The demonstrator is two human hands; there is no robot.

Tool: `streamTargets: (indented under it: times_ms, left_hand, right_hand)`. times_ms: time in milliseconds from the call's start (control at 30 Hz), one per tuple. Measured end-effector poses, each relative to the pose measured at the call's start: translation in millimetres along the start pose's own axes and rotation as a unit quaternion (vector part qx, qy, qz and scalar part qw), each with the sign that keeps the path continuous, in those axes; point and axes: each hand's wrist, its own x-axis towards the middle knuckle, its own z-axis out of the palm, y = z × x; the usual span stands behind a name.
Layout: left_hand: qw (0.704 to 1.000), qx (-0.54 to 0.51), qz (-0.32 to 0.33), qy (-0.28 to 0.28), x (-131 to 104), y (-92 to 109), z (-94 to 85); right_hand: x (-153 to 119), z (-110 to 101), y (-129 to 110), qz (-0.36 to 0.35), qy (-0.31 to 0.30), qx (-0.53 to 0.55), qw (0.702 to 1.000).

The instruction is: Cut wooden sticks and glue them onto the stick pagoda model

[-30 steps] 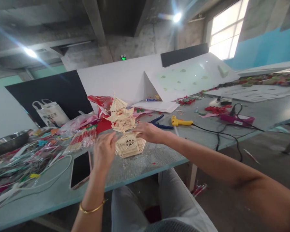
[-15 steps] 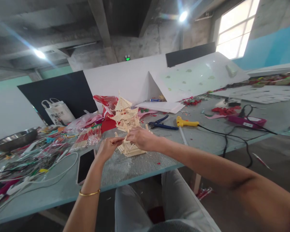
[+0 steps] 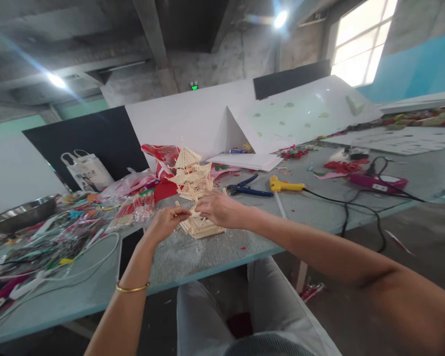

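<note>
A model pagoda of thin pale wooden sticks stands upright on the table, with stacked roofs and a square stick base. My left hand is at the left of its lower tier, thumb and fingers pinched together; whatever sits between the fingertips is too small to make out. From the right, my right hand reaches over the front of the model, fingers bent down and close together at the lower tier. Its fingertips are partly hidden, and I cannot tell whether they hold a stick or only touch the model.
Right of the model lie blue-handled pliers and a yellow glue gun with a black cord. A phone rests under my left forearm. Bagged craft bits and a metal bowl crowd the left. A magenta power strip sits right.
My left hand has drawn slightly away from my right hand, opening a small gap between their fingertips. My right hand stays at the model, which stands in the same place.
</note>
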Motion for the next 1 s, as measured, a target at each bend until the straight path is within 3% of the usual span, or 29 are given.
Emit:
streamTargets:
  times_ms: [233, 500, 1000]
  left_hand:
    - [1.0, 0.019, 0.009, -0.011, 0, 2, -2.1]
    - [0.998, 0.019, 0.029, -0.049, -4, 16, -13.1]
    - [0.997, 0.01, 0.019, -0.07, 5, 18, -14.3]
  right_hand:
    - [-12, -26, 11, 0.026, 0.019, -0.028, 0.999]
    - [-23, -28, 11, 0.036, 0.021, -0.027, 0.999]
    - [-38, -36, 17, 0.053, 0.019, -0.018, 0.998]
